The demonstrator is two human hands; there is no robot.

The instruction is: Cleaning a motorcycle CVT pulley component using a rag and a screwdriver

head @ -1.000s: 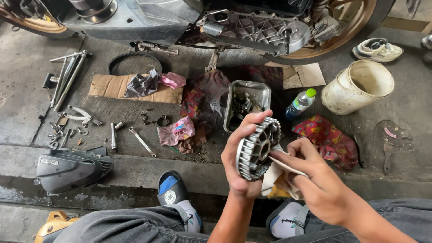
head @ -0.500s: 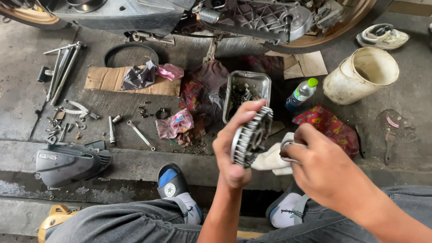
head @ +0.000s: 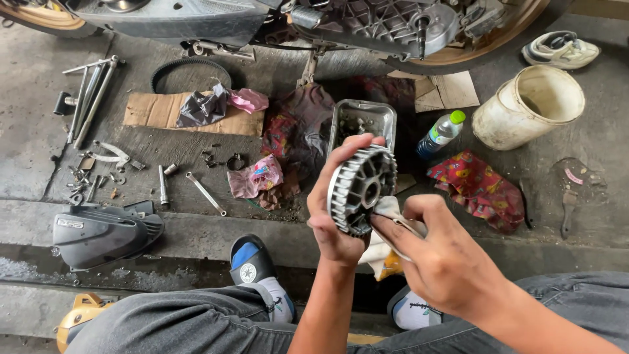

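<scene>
My left hand point(head: 333, 210) grips a round, grey metal toothed pulley part point(head: 361, 189) by its rim, face turned to the right. My right hand point(head: 438, 252) holds a dirty white cloth point(head: 386, 236) and presses it against the part's hub. Both hands are raised above my knees, over the concrete step. Behind the part sits a metal tray point(head: 362, 118) with small pieces in it.
A scooter's engine and wheel point(head: 393, 26) span the top. On the floor lie a drive belt point(head: 190, 72), cardboard point(head: 157, 110), rags point(head: 477, 187), a wrench point(head: 205, 193), bolts, long tools point(head: 92, 98), a bottle point(head: 440, 133), a white bucket point(head: 528, 108), a black cover point(head: 101, 229).
The view has shifted slightly. My left hand has turned the toothed part a little, and my right hand has moved the cloth closer onto its hub.
</scene>
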